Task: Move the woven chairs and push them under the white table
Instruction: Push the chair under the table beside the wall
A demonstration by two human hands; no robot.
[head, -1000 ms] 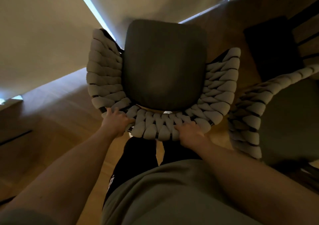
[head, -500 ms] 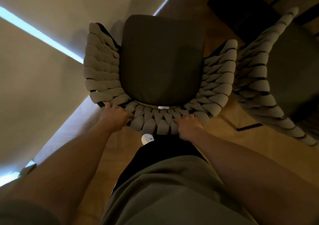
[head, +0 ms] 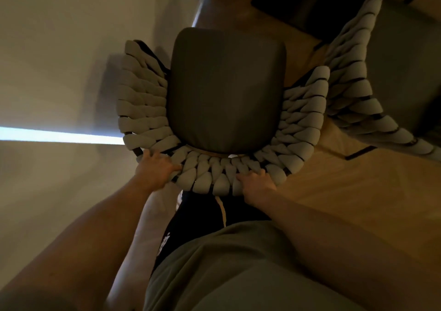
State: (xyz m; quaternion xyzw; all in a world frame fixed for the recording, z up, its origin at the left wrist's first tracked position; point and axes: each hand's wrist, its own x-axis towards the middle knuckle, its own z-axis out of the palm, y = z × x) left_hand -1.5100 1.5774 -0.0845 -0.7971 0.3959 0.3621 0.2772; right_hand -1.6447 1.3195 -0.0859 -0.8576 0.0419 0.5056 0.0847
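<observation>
A woven chair (head: pixel 222 110) sits in the middle of the frame, seen from above. It has a dark seat cushion (head: pixel 226 88) and a curved back made of fat, pale, puffy ropes (head: pixel 205 174) woven around a dark frame.

The left hand (head: pixel 156 167) is at the lower left of the chair back. Its fingers (head: pixel 149 154) curl over the top rim and grip the ropes there. The right hand (head: pixel 259 183) is at the lower right of the chair back. Its fingers (head: pixel 260 173) curl onto the puffy ropes and grip them too. Both bare arms reach up from the bottom of the frame.

The white counter (head: pixel 59 60) fills the left side of the frame. The left side of the chair is right against its edge, and the chair casts a shadow on it. A bright strip of light (head: pixel 59 137) runs across it at the middle left. I cannot tell if any part of the seat is under it.

A second woven chair (head: pixel 372 91) stands at the upper right, just beside the first one. Their rope sides look very close, maybe touching.

The wooden floor (head: pixel 346 191) shows at the right. A dark rug or mat (head: pixel 298 5) lies at the top. At the bottom is a grey-green shirt (head: pixel 238 275), with dark trousers (head: pixel 198 215) above it, just under the chair back.
</observation>
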